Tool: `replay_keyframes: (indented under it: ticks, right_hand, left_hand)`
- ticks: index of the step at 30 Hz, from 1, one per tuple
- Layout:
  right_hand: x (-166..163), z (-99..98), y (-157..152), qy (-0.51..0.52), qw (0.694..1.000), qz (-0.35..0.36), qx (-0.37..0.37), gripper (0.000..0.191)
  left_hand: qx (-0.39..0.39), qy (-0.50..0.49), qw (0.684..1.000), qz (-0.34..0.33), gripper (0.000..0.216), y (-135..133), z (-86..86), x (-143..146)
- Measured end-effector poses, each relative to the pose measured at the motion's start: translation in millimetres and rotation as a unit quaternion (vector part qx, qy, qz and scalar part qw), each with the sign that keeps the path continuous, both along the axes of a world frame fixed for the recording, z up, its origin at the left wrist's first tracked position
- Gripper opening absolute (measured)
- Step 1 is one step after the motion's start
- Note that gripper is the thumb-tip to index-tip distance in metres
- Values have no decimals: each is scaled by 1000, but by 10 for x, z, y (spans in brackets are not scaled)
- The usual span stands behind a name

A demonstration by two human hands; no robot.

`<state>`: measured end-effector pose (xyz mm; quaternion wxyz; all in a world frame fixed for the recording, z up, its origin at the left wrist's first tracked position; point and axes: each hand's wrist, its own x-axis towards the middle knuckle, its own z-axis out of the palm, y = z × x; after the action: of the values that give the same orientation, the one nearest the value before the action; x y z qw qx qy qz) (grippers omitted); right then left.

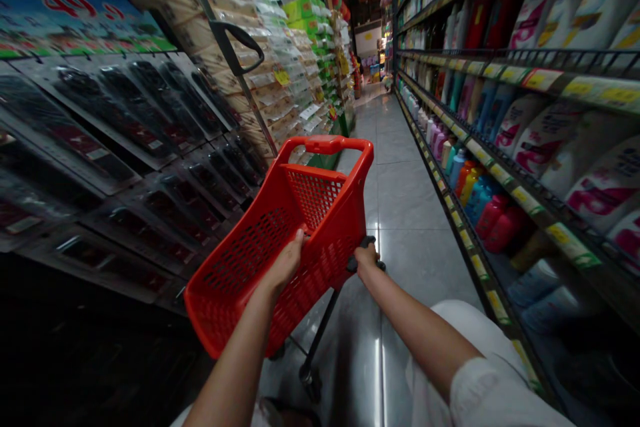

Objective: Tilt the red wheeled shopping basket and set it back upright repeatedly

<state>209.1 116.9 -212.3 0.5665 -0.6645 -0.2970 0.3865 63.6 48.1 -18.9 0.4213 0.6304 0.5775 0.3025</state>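
Note:
A red plastic shopping cart (320, 267) with perforated basket walls stands tilted in the view before me, on a dark metal frame with wheels. My left hand (289, 260) is closed at the basket's near side rim, thumb up; its other fingers are mostly hidden. Lower on the right, my right hand (367, 257) wraps round a black fitting (354, 263) on the cart's side. The red loop handle (325, 143) at the basket's far end is touched by neither hand. Inside, the visible part of the basket shows only red plastic.
Shelves of shampoo bottles (545, 133) line the right side. On the left hang packaged dark goods (125, 100) under a printed banner (80, 17). Stacked cartons (250, 33) and a pole with a black handle (237, 47) stand beyond. A grey tiled aisle (405, 180) runs ahead.

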Motion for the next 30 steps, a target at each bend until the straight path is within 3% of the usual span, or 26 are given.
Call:
replay_keyframes:
  ticks: [3, 5, 10, 16, 18, 21, 23, 24, 28, 30]
  right_hand:
    - [-92, 278, -2, -35, 998, -43, 14, 62]
    - [-189, 429, -108, -80, 993, -52, 72, 64]
    - [-260, 528, -326, -148, 957, 52, 244, 57]
    - [121, 575, -187, -154, 966, 43, 202, 58]
    - [116, 653, -316, -200, 943, 98, 246, 58]
    - [68, 748, -560, -280, 880, 217, 317, 62]
    - [118, 759, -585, -307, 857, 257, 325, 66]
    - [173, 747, -541, -308, 863, 249, 314, 67]
    - [375, 660, -252, -263, 935, 136, 196, 67]
    - [347, 653, -242, -264, 938, 130, 183, 67]
  left_hand:
    - [13, -7, 1000, -4, 82, 74, -35, 22]
    - [15, -10, 1000, -14, 81, 125, -53, 48]
    - [16, -2, 1000, -14, 82, 217, -83, 119]
    - [-64, -83, 994, -40, 86, 310, -123, 187]
    - [-82, -106, 990, -34, 88, 339, -123, 215]
    - [-77, -118, 990, -29, 90, 350, -98, 247]
    - [-72, -115, 990, -25, 90, 333, -77, 252]
    - [-75, -114, 990, -26, 90, 321, -70, 250]
    - [-104, -128, 986, -33, 92, 293, -75, 237]
    - [-107, -136, 984, -35, 93, 301, -81, 241]
